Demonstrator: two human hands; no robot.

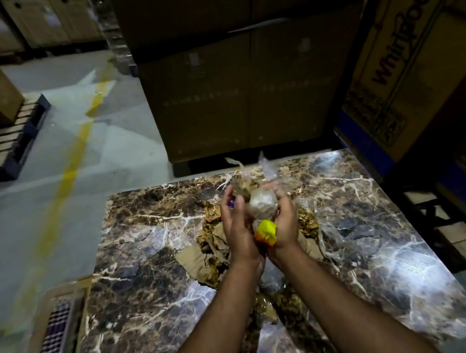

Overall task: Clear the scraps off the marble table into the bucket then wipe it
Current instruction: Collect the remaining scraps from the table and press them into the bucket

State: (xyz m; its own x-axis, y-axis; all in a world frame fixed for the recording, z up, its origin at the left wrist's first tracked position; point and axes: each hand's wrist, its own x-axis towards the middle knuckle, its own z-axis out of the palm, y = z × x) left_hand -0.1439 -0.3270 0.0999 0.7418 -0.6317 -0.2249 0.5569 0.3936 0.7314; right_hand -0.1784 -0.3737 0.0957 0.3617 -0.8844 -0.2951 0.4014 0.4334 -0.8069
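Both hands were raised together above the middle of the marble worktop [138,279], cupped around one bundle of scraps [261,202]. The left hand [237,226] curled around the bundle's left side, and the right hand [284,223] closed on its right side, fingers bent around it. The bundle held crumpled clear plastic, some brown paper at the top, and a bright yellow and orange wad [266,233] wedged low between the two palms. Loose ends of clear film stuck up from the top of the bundle toward the upper centre of the frame.

Below and around the hands, in the centre of the frame, more brown paper scraps [204,255] lay on the worktop, with further crumpled brown and clear pieces [269,303] lower down between the forearms.

At the lower left of the frame, just beside the worktop's left edge, sat a clear plastic container [50,336] with something dark and gridded inside; whether it was the bucket could not be told. Large cardboard boxes [243,85] stood beyond the worktop, and a box printed "Whirlpool" [403,32] filled the upper right.
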